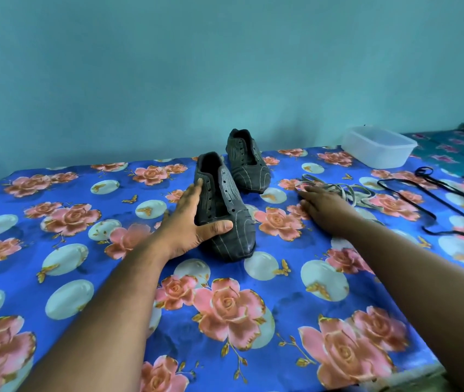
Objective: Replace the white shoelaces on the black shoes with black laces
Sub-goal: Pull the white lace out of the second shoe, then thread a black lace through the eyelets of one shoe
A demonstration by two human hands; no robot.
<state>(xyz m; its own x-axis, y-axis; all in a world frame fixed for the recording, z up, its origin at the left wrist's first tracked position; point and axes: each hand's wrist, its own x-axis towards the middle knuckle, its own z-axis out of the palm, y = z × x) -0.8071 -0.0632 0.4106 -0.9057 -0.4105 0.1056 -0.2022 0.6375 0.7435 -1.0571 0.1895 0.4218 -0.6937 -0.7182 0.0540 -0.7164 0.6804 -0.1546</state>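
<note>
my left hand point(194, 219) cups the near shoe point(222, 210), eyelets bare; my right hand point(324, 207) lies spread flat on the white laces point(349, 193). black laces point(434, 199) wait beyond it; threading comes next.

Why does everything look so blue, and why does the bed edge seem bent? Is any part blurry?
Head view: soft, even light with a teal cast from the wall, only faint shadows under the near shoe, no glare. The wide lens bows the bed's far edge and stretches the forearms. The right hand over the white laces is slightly smeared; the left hand on the shoe is sharper.
</note>
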